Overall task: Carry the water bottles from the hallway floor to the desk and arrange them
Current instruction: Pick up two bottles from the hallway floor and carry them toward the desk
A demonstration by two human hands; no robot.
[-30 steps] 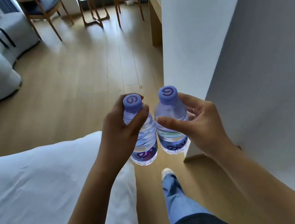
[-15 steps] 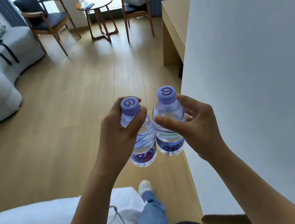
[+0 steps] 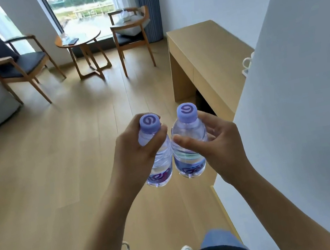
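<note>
Two water bottles [image 3: 159, 161], two chairs [image 3: 14, 65], one desk [image 3: 208, 51].

Left hand [image 3: 135, 152] gripping left bottle [image 3: 159, 165], right hand [image 3: 218, 146] gripping right bottle [image 3: 189, 158], desk [image 3: 208, 51] ahead

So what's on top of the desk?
The desk top is mostly bare wood. A white mug peeks out at its near end; the wall hides the rest.

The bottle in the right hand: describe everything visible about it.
The right-hand bottle is small, clear plastic, filled with water, with a ridged lilac cap bearing a swirl and a purple label near its base. It is held upright in the air, the right hand gripping its upper body, close beside the other bottle.
</note>
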